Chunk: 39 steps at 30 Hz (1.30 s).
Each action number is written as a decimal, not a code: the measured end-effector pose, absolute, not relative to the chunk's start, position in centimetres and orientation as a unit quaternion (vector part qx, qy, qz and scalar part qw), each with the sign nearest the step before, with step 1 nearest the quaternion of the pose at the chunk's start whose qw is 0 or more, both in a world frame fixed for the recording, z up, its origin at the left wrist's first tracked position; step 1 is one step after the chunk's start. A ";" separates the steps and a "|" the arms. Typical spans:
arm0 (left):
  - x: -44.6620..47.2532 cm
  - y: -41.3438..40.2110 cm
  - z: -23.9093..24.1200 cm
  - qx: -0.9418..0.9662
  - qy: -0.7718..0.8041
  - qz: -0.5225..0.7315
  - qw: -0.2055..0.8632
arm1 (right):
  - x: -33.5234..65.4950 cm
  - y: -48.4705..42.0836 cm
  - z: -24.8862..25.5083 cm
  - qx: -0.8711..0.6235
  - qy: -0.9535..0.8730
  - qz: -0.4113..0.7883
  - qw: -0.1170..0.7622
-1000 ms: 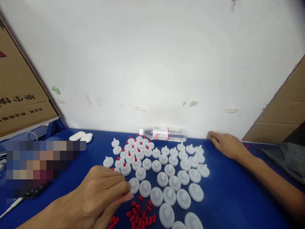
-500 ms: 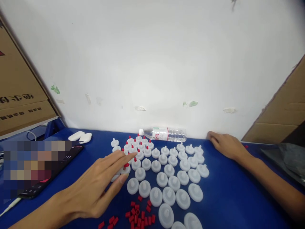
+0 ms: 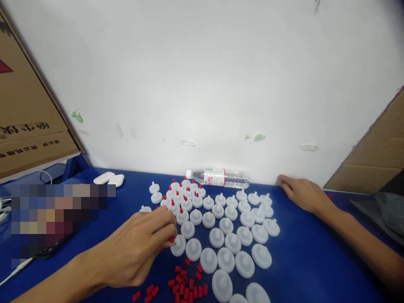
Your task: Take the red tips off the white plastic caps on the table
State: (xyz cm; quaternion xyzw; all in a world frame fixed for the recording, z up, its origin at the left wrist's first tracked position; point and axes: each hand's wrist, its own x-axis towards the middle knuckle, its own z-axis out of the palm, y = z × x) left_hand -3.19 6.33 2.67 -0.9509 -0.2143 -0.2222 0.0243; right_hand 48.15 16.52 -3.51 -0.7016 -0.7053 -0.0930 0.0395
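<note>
My left hand [image 3: 139, 244] is closed, its fingertips pinching a small red cap [image 3: 171, 239] at the left edge of a white plastic disc with a central nozzle [image 3: 178, 246]. The curled fingers partly hide other discs behind them. Several discs at the back left carry red caps on their nozzles, such as the capped disc [image 3: 182, 216]. Bare nozzles show on the discs at the middle and right. Loose red caps [image 3: 186, 288] lie in a pile near the front edge. My right hand [image 3: 301, 195] rests on the table by the wall, fingers loosely extended, with nothing visible in it.
A clear water bottle [image 3: 236, 179] lies on its side against the white wall. At left are a white earbud case [image 3: 116, 180], a blurred-out phone [image 3: 47, 252] with a cable, and a cardboard box [image 3: 31, 105]. Cardboard [image 3: 372, 160] and a dark bag [image 3: 378, 216] stand at right.
My left hand has drawn back from the capped discs toward the front, its fingers going from stretched to pinched on a red cap. The view has shifted slightly. My right hand stays put.
</note>
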 end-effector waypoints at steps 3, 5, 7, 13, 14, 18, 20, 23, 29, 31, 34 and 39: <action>-3.0 6.1 3.0 -0.954 -0.225 -0.197 0.028 | 48.1 16.5 -3.5 -0.702 -0.705 -0.092 0.039; -2.7 5.9 3.4 -0.956 -0.221 -0.192 0.032 | 48.1 16.4 -3.4 -0.702 -0.705 -0.090 0.037; -2.5 5.7 3.7 -0.957 -0.220 -0.186 0.035 | 48.1 16.4 -3.5 -0.702 -0.705 -0.090 0.037; -2.2 5.2 3.6 -0.957 -0.222 -0.188 0.020 | 48.3 16.6 -3.7 -0.699 -0.708 -0.091 0.049; -2.2 5.1 3.6 -0.956 -0.222 -0.190 0.025 | 48.3 16.6 -3.8 -0.698 -0.709 -0.091 0.052; -2.1 4.7 4.0 -0.957 -0.217 -0.185 0.051 | 48.3 16.6 -3.8 -0.695 -0.711 -0.089 0.060; -1.9 4.5 4.2 -0.960 -0.206 -0.181 0.056 | 48.4 16.6 -3.8 -0.693 -0.713 -0.086 0.063; -1.5 4.3 4.2 -0.962 -0.198 -0.181 0.060 | 48.4 16.6 -3.8 -0.691 -0.714 -0.085 0.069; -1.6 5.1 3.7 -0.955 -0.200 -0.208 0.066 | 48.5 16.6 -3.7 -0.690 -0.715 -0.085 0.070; -1.9 5.4 3.5 -0.954 -0.208 -0.211 0.056 | 48.4 16.6 -3.7 -0.692 -0.714 -0.087 0.066; -2.4 5.4 3.2 -0.952 -0.207 -0.220 0.037 | 48.4 16.6 -3.7 -0.695 -0.711 -0.087 0.058; -2.9 5.3 2.7 -0.953 -0.201 -0.222 0.037 | 48.2 16.5 -3.5 -0.700 -0.706 -0.091 0.050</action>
